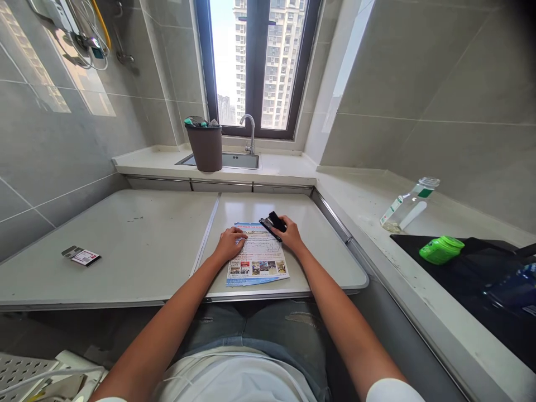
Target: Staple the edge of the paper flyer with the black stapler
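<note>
On the right half of the white folding table point(138, 234) lies a printed sheet point(257, 254) with coloured pictures along its lower part and a blue edge. My left hand point(230, 244) rests on the sheet's left side, fingers stretched out over the paper and holding nothing. In my right hand point(291, 233) is a black stapler point(274, 224), its arm raised from its base. The stapler is at the upper right corner of the sheet; whether paper lies between its jaws I cannot tell.
A small packet point(81, 255) lies at the table's left. Behind the table, a brown bin point(205, 148) stands by the sink point(240, 161) and tap point(252, 134). On the right counter are a glass bottle point(408, 205), a crumpled green can point(441, 250) and a dark bag point(494, 268).
</note>
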Action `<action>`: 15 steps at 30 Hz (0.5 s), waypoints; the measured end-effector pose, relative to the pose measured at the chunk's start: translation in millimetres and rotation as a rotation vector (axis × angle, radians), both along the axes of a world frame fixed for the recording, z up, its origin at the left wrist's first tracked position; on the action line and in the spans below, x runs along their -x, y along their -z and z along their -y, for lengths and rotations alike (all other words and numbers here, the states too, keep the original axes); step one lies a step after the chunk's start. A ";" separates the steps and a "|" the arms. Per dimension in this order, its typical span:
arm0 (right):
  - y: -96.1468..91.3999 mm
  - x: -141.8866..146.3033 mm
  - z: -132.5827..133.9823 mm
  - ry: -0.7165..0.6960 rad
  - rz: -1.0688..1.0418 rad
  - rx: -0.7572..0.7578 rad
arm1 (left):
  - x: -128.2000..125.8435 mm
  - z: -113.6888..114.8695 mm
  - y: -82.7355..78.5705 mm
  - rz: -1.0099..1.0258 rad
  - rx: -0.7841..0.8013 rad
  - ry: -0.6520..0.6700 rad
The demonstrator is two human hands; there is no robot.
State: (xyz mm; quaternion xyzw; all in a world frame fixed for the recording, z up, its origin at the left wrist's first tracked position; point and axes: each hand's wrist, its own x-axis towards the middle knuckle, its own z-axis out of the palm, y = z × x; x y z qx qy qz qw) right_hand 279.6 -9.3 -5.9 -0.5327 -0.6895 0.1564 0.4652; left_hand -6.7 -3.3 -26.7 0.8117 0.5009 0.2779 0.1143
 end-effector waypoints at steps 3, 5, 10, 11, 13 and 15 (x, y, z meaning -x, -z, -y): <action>2.4 17.7 4.8 -0.166 0.045 0.041 | 0.2 0.5 0.1 -0.007 -0.005 0.009; 4.0 25.6 8.1 -0.215 0.094 0.064 | 0.1 0.7 0.2 -0.006 -0.002 0.008; 3.2 27.0 12.1 -0.258 0.146 0.092 | 0.8 -0.5 0.6 0.030 0.009 -0.007; 2.2 23.6 12.2 -0.260 0.151 0.106 | 1.1 -0.9 0.6 0.041 0.013 -0.018; 0.0 12.1 12.6 -0.253 0.163 0.134 | 1.6 -1.4 0.4 0.051 0.020 -0.034; -1.8 -6.0 13.7 -0.236 0.173 0.170 | 1.6 -1.2 0.1 0.047 0.024 -0.037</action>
